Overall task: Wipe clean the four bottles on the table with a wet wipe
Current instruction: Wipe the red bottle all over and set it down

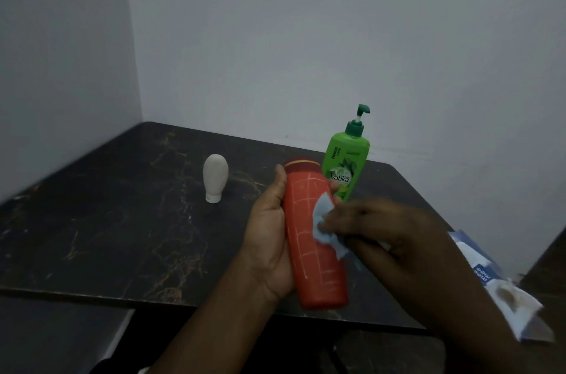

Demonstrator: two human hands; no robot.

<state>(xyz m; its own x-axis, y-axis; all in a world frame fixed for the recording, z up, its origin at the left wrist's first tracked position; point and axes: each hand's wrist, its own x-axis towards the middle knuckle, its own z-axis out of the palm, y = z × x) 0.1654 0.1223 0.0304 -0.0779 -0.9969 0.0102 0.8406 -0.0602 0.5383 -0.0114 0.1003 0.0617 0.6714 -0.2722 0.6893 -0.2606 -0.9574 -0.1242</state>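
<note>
My left hand [269, 229] grips a tall red bottle [309, 254] with a white grid pattern and holds it tilted above the dark table [107, 235]. My right hand [382, 232] pinches a pale blue wet wipe [324, 220] and presses it against the bottle's right side. A green pump bottle [347, 165] stands upright just behind the red one. A small white bottle [215, 177] stands cap-down to the left. I see three bottles only.
A white and blue wipes packet [496, 284] lies at the table's right edge. Grey walls meet in a corner behind the table. The table's front edge runs just below my hands.
</note>
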